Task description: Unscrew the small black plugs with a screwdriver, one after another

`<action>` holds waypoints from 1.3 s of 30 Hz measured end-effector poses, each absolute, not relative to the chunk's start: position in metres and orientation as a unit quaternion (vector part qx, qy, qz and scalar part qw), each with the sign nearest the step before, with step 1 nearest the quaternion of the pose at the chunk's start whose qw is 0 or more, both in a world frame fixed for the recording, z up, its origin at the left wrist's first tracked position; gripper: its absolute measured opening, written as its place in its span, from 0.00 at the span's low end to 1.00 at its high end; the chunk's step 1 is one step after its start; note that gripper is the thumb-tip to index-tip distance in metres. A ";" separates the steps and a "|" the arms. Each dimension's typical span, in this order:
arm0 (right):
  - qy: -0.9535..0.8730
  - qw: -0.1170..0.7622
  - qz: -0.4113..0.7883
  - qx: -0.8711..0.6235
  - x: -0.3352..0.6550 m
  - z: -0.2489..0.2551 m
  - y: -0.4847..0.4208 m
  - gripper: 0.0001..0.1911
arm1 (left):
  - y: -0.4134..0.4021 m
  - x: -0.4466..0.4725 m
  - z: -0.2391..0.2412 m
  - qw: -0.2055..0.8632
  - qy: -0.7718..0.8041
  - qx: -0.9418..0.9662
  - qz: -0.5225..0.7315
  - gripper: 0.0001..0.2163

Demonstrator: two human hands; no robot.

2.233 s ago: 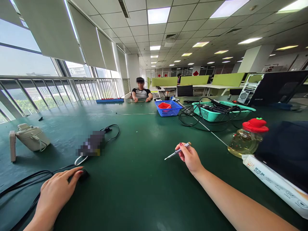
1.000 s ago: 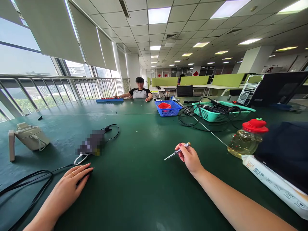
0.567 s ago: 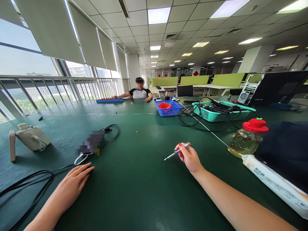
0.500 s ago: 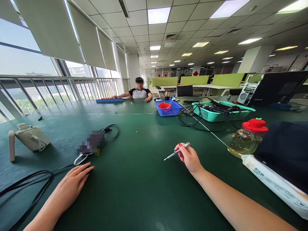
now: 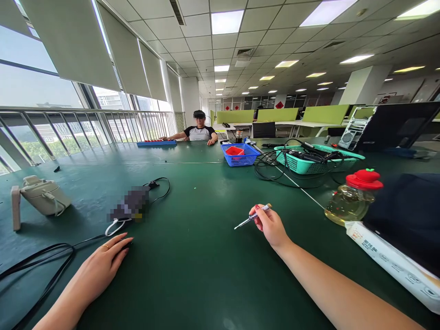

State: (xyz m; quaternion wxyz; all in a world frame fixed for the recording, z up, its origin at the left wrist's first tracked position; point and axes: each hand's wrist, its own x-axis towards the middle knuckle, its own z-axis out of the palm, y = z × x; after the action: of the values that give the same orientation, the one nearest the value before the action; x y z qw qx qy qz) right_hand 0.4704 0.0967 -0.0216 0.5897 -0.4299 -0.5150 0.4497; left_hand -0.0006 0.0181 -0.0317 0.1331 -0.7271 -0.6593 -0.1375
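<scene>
Between the thumb and fingers of my right hand (image 5: pixel 270 225) is a slim screwdriver (image 5: pixel 248 220) with a clear handle. Its metal tip points left and down, close to the green tabletop (image 5: pixel 192 256). My left hand (image 5: pixel 99 266) lies flat on the table with its fingers stretched out and holds nothing. Just beyond those fingertips is a white loop (image 5: pixel 117 226) attached to a dark, pixelated object (image 5: pixel 132 204). Black cables (image 5: pixel 58 252) run along the table to the left of that hand.
At the left stands a beige bag-like case (image 5: pixel 46 197). Farther back are a blue basket (image 5: pixel 240 159) and a teal basket (image 5: pixel 302 166) of cables. A red-lidded bottle (image 5: pixel 350 201) and a white box (image 5: pixel 388 261) flank my right forearm. A person (image 5: pixel 200 133) sits at the far end.
My left hand has shifted very slightly left. The right hand and the screwdriver stay in place.
</scene>
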 end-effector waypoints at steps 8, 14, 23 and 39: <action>-0.530 0.585 0.433 -0.434 0.471 -0.020 0.095 0.29 | 0.013 0.002 -0.027 0.127 -0.668 -0.713 -0.170 0.20; -0.548 0.576 0.427 -0.431 0.471 -0.023 0.097 0.29 | 0.014 0.036 -0.001 0.102 -0.614 -0.762 -0.181 0.20; -0.666 0.523 0.314 -0.430 0.471 -0.024 0.094 0.16 | 0.077 0.194 0.035 -0.061 -0.474 -0.866 -0.149 0.16; -0.727 0.529 0.153 -0.411 0.470 -0.014 0.085 0.10 | 0.139 0.260 -0.023 -0.201 -0.452 -0.826 -0.271 0.24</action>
State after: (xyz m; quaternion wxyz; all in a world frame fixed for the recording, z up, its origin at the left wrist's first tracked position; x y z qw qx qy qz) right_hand 0.4698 0.0852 -0.0135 0.5290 -0.4106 -0.7268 0.1526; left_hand 0.2603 0.1392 -0.0226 -0.2011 -0.8257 -0.4521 -0.2708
